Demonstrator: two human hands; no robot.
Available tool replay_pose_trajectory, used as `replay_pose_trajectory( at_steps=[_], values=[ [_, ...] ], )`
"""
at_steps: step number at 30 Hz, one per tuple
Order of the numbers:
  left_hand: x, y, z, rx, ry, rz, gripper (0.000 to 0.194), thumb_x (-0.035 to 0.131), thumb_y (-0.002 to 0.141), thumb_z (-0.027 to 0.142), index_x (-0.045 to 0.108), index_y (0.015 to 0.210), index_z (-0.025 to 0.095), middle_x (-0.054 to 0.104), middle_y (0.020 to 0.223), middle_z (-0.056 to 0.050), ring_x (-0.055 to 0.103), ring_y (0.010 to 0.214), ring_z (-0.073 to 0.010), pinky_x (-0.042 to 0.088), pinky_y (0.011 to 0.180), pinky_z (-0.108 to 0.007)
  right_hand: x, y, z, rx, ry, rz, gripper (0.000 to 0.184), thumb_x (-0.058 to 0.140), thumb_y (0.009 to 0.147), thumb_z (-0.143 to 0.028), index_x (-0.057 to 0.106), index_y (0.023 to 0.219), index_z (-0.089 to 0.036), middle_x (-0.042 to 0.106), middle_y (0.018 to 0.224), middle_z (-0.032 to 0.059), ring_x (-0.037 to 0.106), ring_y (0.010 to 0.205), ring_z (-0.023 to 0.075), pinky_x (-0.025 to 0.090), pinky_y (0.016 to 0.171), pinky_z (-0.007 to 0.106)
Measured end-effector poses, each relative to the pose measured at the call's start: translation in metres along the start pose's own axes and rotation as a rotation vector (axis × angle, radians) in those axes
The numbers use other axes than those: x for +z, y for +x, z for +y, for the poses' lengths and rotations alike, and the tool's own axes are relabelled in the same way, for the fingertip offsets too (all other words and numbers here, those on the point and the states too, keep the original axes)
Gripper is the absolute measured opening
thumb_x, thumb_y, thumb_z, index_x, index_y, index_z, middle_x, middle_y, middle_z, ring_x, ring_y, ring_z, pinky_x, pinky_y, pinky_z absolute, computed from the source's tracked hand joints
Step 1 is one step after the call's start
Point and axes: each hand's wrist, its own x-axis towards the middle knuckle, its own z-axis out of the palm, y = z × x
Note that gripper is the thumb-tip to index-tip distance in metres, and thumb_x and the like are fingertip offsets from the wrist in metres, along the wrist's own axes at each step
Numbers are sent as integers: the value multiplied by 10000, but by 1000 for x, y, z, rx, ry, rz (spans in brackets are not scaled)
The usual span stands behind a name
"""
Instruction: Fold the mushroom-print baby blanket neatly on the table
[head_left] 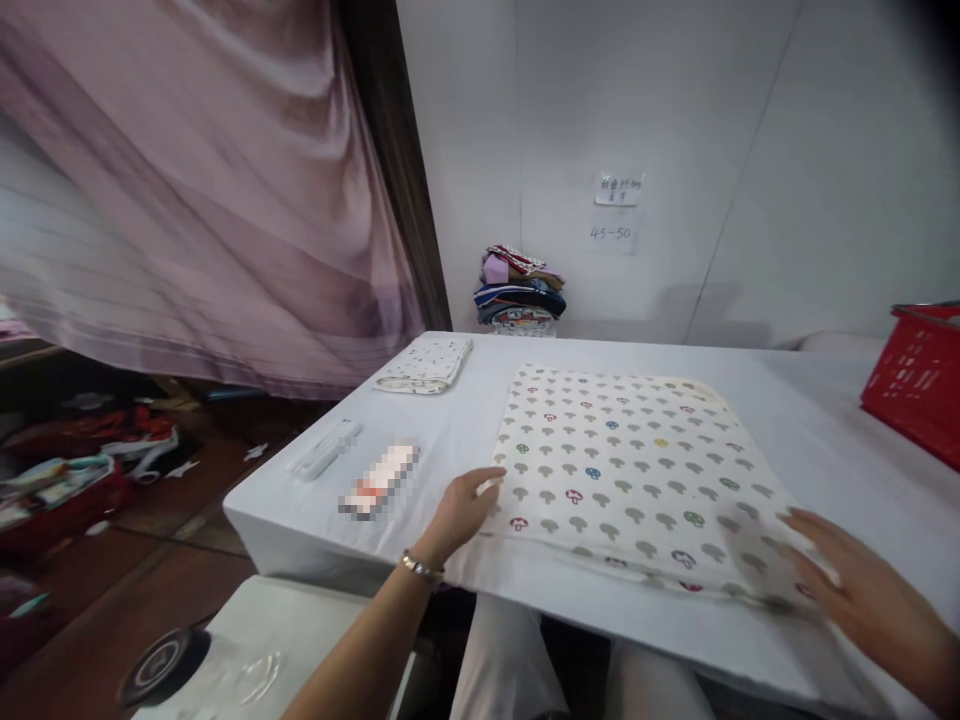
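Observation:
A cream cloth (pixel 607 470) printed with grey and coloured mushrooms lies spread on the white table, its near edge doubled over. At its left edge rests my left hand (pixel 469 510), fingers apart, the fingertips against the fabric's border. My right hand (pixel 855 575) is at the near right corner, somewhat blurred, with the fingers stretched out over the cloth's edge. Neither hand grips anything that I can see. Farther back on the left sits a folded white cloth (pixel 426 364) with a small dark print.
On the table's left lie a pale elongated case (pixel 324 450) and a pixelated item (pixel 381 482). A red basket (pixel 919 380) stands at the right. Folded fabrics (pixel 520 290) are piled beyond the table's far edge. A white stool (pixel 270 640) stands at lower left.

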Motion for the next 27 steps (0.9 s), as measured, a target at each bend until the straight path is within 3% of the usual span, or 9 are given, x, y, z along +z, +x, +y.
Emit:
replay_pose_trajectory(
  at_steps=[2,4,6,9,13,18,20,23,27],
  values=[
    [14,9,8,120,103,34,371,436,862,326,577,1187,217,536,1301,-48,456,1229,-213,368,1038,-393,8,12,-41,-137,42,-105,574,346,858,-525,469,1315,-200,376,1422,90,324,1313,270,311,1065,443],
    [32,14,8,253,254,-18,436,484,848,401,531,1240,217,437,1387,-72,340,1310,-258,280,1077,-479,20,13,-67,-207,18,-256,571,349,867,-540,401,1367,-271,312,1459,27,262,1341,272,280,1073,495],
    [45,15,0,323,354,-72,486,492,845,447,476,1290,252,376,1429,-65,292,1334,-268,242,1080,-518,31,7,-77,-223,-10,-361,574,347,870,-557,358,1389,-312,290,1465,2,248,1344,274,256,1077,521],
    [49,16,-13,327,367,-111,490,488,850,463,451,1305,284,370,1434,-50,290,1338,-246,224,1090,-500,34,-2,-72,-196,-18,-415,595,334,872,-571,327,1405,-306,251,1477,5,217,1353,278,215,1089,529],
    [41,19,-23,279,182,-108,417,534,832,414,541,1220,260,448,1382,-46,344,1311,-228,269,1084,-458,22,0,-69,-173,67,-387,564,340,879,-559,382,1377,-297,280,1469,21,230,1348,287,252,1069,538],
    [36,-3,-11,431,25,104,272,592,807,368,650,1032,227,650,1098,-63,544,1090,-211,420,954,-416,9,4,-96,-238,305,-93,347,422,897,-415,631,1104,-232,587,1216,82,479,1189,262,391,992,470],
    [38,-14,-2,524,74,63,248,609,801,360,653,1010,233,664,1030,-55,568,1004,-205,426,913,-412,7,6,-115,-301,383,-57,274,441,900,-349,659,1016,-231,641,1077,83,564,1047,229,460,905,414],
    [44,-22,11,579,199,-32,225,581,826,336,645,1019,241,648,1002,-44,555,950,-198,423,857,-385,7,12,-142,-366,386,-106,255,462,896,-325,648,1039,-223,632,1036,90,572,958,216,480,823,382],
    [54,-17,18,582,310,-77,198,508,871,293,641,1005,235,626,955,-47,534,906,-189,415,804,-348,12,17,-156,-333,289,-161,265,433,909,-300,649,1028,-202,618,967,94,555,861,203,467,742,348]
  ],
)
